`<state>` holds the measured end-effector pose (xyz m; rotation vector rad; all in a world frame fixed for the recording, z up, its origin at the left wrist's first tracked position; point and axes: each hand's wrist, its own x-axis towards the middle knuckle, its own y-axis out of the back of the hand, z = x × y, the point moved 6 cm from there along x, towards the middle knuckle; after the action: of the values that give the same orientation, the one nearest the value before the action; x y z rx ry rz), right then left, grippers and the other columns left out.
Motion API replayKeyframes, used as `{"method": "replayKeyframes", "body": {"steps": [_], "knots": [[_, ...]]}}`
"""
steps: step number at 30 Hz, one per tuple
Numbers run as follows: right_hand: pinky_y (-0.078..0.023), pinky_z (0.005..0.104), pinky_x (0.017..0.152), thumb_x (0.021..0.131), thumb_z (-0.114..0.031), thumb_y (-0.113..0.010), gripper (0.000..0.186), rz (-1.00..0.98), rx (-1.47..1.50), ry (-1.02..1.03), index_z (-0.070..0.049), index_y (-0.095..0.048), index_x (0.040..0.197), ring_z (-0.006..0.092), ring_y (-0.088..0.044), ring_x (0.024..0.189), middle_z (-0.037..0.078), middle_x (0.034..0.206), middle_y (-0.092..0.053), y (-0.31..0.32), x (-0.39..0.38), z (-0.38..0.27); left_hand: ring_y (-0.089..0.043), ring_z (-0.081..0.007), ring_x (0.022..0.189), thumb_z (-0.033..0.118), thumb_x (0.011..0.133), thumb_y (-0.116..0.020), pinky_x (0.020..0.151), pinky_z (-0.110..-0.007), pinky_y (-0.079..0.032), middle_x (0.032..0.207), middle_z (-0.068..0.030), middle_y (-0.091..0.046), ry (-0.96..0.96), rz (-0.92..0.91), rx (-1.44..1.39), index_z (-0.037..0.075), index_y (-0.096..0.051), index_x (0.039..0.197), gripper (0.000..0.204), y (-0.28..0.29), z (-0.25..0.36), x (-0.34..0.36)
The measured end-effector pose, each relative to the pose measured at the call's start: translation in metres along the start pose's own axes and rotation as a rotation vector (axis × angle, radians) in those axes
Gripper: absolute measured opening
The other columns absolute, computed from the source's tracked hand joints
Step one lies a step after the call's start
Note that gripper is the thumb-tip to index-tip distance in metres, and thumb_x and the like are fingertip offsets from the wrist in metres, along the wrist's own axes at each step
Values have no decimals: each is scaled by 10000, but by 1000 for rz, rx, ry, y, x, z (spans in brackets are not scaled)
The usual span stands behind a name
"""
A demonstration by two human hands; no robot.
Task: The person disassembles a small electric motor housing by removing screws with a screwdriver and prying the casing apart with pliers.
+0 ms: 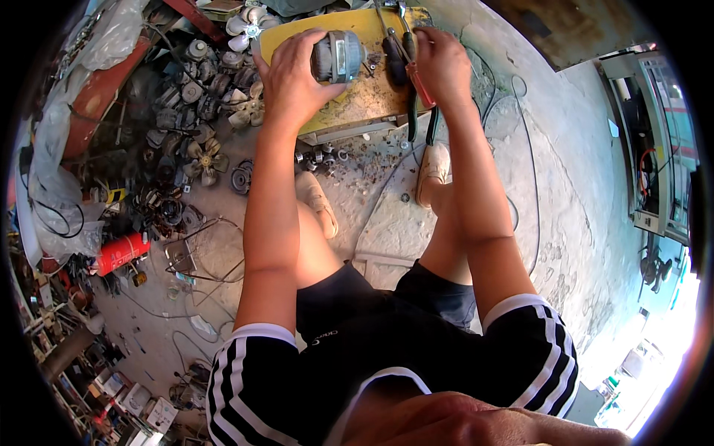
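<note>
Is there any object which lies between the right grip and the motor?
Yes. A black-handled screwdriver lies on the yellow work surface between the right grip and the motor. The left grip touches the motor directly.

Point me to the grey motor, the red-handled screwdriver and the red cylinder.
Grey motor (341, 56): head view, middle of its body.
Red-handled screwdriver (421, 85): head view, on the red handle.
Red cylinder (122, 253): head view, middle of its side.
</note>
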<state>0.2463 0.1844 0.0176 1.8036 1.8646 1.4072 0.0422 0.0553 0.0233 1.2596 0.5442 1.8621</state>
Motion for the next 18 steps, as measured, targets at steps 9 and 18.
{"method": "replayKeyframes", "body": {"steps": [9,18], "knots": [[-511,437,828,836,-470,-689,451,-322,-204,-18,-79,-636,1054,327,-670,969,147,1051,-696,6,-17,2,-604,-322,1131,580,609,-822,1058,-449,-364,1160,-166,-667,282,-53,-60,77,-590,1269,862,4,-28,2],[-512,462,827,821,-487,-703,531,-487,-220,-131,-59,-597,1117,356,-671,979,157,1033,-707,-9,-25,24,-663,-310,1052,579,706,-786,895,-394,-506,1152,-194,-676,360,-121,-394,32,-534,1338,873,-5,-62,0]]}}
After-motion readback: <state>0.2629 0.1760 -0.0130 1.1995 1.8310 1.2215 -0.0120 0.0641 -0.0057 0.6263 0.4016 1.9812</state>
